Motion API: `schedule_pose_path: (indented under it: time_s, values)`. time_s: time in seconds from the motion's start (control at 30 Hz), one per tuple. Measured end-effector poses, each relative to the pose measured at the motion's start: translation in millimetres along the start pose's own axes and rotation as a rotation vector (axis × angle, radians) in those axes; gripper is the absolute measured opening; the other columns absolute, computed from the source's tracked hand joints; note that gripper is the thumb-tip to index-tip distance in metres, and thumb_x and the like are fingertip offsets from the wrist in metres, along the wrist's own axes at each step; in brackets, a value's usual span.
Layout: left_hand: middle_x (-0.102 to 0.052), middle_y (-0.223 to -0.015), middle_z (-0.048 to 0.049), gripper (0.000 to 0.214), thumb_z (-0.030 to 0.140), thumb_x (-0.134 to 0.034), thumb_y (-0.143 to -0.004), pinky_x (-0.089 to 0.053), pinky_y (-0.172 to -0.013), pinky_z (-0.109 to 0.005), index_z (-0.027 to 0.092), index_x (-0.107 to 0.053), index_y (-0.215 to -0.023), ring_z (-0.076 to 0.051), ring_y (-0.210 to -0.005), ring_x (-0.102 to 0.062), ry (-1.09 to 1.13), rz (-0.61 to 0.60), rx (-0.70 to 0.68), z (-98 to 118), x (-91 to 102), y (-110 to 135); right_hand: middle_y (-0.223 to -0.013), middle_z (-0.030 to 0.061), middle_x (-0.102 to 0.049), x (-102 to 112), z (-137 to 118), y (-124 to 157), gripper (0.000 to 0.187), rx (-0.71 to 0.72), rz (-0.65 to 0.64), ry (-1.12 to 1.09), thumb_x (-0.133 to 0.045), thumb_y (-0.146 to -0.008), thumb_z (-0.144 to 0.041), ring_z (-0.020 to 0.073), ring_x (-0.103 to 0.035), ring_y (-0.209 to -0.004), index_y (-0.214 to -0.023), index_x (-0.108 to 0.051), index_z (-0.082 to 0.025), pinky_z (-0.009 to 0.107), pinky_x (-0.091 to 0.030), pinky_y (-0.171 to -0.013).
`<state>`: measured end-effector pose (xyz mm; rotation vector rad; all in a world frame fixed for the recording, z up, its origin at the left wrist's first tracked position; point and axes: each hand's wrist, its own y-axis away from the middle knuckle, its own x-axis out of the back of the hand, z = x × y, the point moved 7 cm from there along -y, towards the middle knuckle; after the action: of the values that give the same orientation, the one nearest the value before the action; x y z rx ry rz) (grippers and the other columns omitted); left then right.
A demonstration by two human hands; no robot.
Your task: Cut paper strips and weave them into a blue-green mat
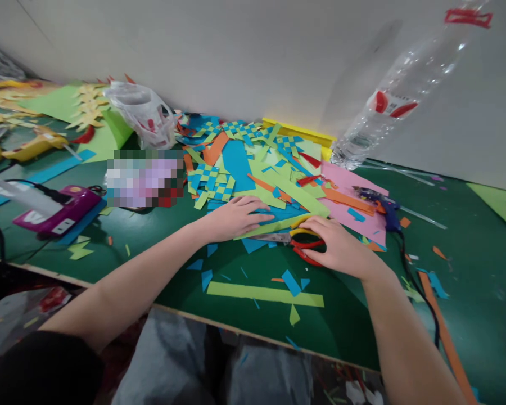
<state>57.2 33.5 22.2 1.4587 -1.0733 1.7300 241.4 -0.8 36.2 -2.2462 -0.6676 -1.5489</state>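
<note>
Scissors (284,238) gripped in right hand (339,244), left hand (238,216) spread over paper strips (274,227), bottle label (392,105) — too blurred to read

Lone head-worn view, close in above the front edge of the worktop (349,315). Faces forward and down, across to the wall (236,56) behind the back edge.

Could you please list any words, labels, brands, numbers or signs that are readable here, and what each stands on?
No text is legible.
Clear bottle: red-and-white label, print too small and blurred to read.
White plastic bag: red marks, unreadable.
Purple power strip: pale patches, too blurred.
</note>
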Motion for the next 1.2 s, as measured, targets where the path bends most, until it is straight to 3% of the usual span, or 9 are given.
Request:
schedule_pose_path:
  time_s: [0.37,1.2]
  values:
    - [-0.049,-0.135,-0.0106,0.055,0.045,-0.059,-0.087,-0.029,-0.109,-0.049,0.026,-0.048,-0.137,-0.029,-0.128,-0.037,0.237,-0.035,0.017,-25.1,8.4,16.8,-0.122,0.0071,-0.061,2.2,2.3,3.0,0.038,-0.011,0.002,0.017,-0.061,-0.081,-0.041,0.0270,-0.058,-0.109,-0.115,-0.056,-0.023,0.042,-0.045,-0.091]
    - [-0.044,-0.140,-0.0087,0.071,0.056,-0.065,-0.078,-0.028,-0.110,-0.046,0.029,-0.044,-0.140,-0.029,-0.132,-0.032,0.332,-0.123,0.134,-37.6,3.0,19.8,-0.118,0.0089,-0.063,3.4,1.2,2.4,0.036,-0.002,0.020,-0.010,-0.061,-0.080,-0.041,0.0277,-0.061,-0.103,-0.112,-0.059,-0.023,0.043,-0.046,-0.088]
